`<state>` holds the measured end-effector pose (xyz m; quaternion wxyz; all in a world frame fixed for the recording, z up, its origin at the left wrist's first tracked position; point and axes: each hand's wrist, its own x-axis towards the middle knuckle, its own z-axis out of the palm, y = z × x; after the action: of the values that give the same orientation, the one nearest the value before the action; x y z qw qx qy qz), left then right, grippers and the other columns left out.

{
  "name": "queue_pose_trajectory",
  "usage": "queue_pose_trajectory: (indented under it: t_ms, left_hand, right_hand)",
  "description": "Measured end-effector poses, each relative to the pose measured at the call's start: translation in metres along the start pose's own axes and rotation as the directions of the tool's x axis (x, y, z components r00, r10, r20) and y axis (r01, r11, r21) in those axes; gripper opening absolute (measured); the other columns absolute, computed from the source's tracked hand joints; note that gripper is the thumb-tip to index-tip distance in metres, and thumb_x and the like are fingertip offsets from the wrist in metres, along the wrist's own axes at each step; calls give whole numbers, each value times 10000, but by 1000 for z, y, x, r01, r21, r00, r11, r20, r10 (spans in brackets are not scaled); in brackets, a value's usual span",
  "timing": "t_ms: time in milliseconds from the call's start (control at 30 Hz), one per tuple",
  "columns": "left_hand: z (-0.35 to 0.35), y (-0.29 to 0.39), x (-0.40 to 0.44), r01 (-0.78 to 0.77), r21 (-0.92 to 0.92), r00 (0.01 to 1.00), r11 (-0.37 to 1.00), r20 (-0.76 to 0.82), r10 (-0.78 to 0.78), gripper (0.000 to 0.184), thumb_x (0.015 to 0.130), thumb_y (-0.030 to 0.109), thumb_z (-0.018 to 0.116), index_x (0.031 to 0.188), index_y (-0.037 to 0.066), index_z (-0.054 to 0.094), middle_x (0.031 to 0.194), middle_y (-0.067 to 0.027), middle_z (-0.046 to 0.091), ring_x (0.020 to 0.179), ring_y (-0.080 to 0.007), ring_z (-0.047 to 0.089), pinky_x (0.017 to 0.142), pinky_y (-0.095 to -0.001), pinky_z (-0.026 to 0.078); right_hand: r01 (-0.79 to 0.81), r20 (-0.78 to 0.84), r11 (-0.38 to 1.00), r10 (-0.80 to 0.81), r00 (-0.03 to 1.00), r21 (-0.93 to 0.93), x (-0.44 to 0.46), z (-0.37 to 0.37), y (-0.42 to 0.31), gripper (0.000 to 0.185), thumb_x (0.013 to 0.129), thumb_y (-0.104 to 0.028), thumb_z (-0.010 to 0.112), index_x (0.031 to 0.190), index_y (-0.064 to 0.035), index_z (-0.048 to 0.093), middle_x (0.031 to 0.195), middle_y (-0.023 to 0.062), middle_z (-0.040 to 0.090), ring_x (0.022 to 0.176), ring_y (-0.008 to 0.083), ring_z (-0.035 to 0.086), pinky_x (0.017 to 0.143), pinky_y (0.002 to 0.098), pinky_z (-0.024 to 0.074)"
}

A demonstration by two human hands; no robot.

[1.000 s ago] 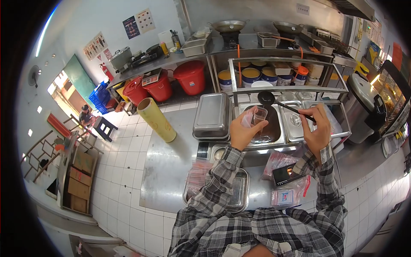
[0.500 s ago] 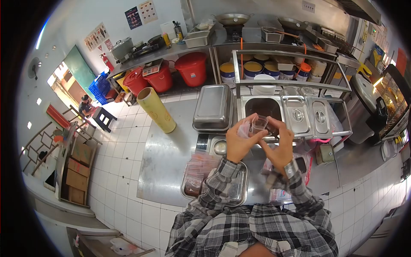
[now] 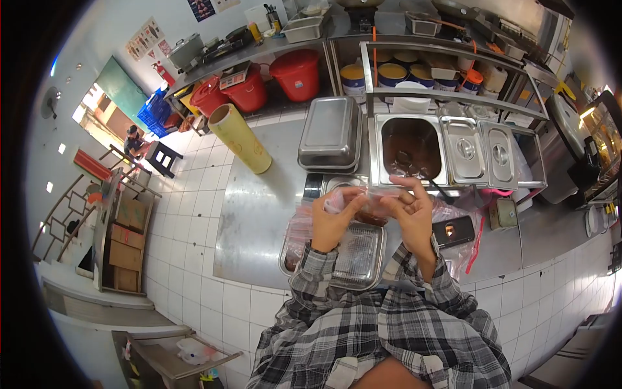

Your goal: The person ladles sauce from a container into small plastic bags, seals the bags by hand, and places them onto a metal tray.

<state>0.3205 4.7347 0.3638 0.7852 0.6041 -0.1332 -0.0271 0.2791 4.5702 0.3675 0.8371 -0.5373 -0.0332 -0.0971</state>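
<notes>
Both hands are pinched on the top of a small clear plastic bag [image 3: 376, 196], with brown liquid showing low in it. My left hand [image 3: 335, 219] grips its left side, and more crumpled clear plastic shows in that hand. On the right side, my right hand [image 3: 413, 217] pinches the edge between thumb and finger, other fingers raised. Just beyond them sits a steel pan [image 3: 381, 170] of dark brown sauce [image 3: 408, 139]. Below my left hand, pink-edged clear bags [image 3: 299, 228] lie at a steel tray [image 3: 379, 266] with a perforated insert.
Two lidded steel pans [image 3: 465, 150] stand right of the sauce. A phone [image 3: 453, 231] lies on plastic bags [image 3: 472, 256] to the right. A steel box [image 3: 330, 133] and a yellow film roll [image 3: 241, 139] stand to the left. A person [image 3: 133, 144] sits near the far doorway.
Both hands have come down and nearer from above the sauce pan. The clear plastic held round and open between them is now pinched flat at the top. My view has tilted down.
</notes>
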Motion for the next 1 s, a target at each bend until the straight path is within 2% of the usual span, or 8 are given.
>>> queue_pose_trajectory:
  t_ms: [233,333,433,533,733,833,933,1000]
  left_hand:
    - [-4,4,-11,114,-33,993,993,-27,-115,122,896,89,711,951,-12,672,889,-51,682,767,-97,628,675,-228,511]
    - [-14,-25,-13,10,175,994,984,-105,9,111,890,103,716,903,18,647,789,1,629,679,-64,557,588,-216,444]
    - [-19,-34,-17,-68,103,989,992,-124,80,129,885,125,727,883,37,632,715,41,560,603,-39,480,532,-211,374]
    - [-29,-41,-22,168,-28,977,985,-131,-170,122,888,128,724,878,50,630,687,59,532,584,-24,464,516,-204,362]
    - [-61,-44,-51,366,174,931,914,-57,-362,133,912,133,695,952,11,664,747,-5,632,645,-57,564,568,-195,435]
    - [-74,-60,-69,259,274,965,926,-109,-237,76,906,91,695,924,18,707,708,40,605,633,-23,515,537,-199,392]
    - [-72,-59,-85,129,425,987,896,-140,-75,115,880,108,732,900,0,700,707,24,619,645,-32,511,552,-227,419]
    - [-88,-81,-105,143,523,983,840,-177,-57,145,864,129,751,887,-4,698,706,-3,637,659,-41,527,568,-247,440]
  right_hand:
    - [27,-105,999,-23,994,41,-4,5,12,392,892,40,656,1229,9,458,1008,172,691,946,234,695,774,350,633]
    - [67,-38,997,-69,997,-37,-5,-2,21,353,866,54,682,1174,12,514,995,153,695,917,173,688,822,295,583]
    - [53,-17,996,-55,998,-69,-6,0,30,292,860,60,686,1119,14,560,961,120,692,894,135,675,841,252,542]
    - [23,-5,997,-24,1000,-80,-7,1,43,250,864,65,677,1091,17,582,949,95,681,900,118,662,845,230,526]
    - [-164,35,986,163,986,9,-27,10,84,356,873,73,653,1199,10,524,1000,101,656,973,139,649,865,270,554]
    - [-220,124,976,217,968,8,-37,11,106,367,871,67,655,1207,0,523,986,88,652,959,138,648,880,281,554]
    - [-221,179,971,235,955,-94,-44,12,118,356,839,52,689,1167,-16,567,929,60,653,914,121,643,854,281,548]
    - [-206,211,968,234,949,-144,-47,9,136,354,816,41,716,1143,-19,593,886,45,658,887,113,644,820,275,544]
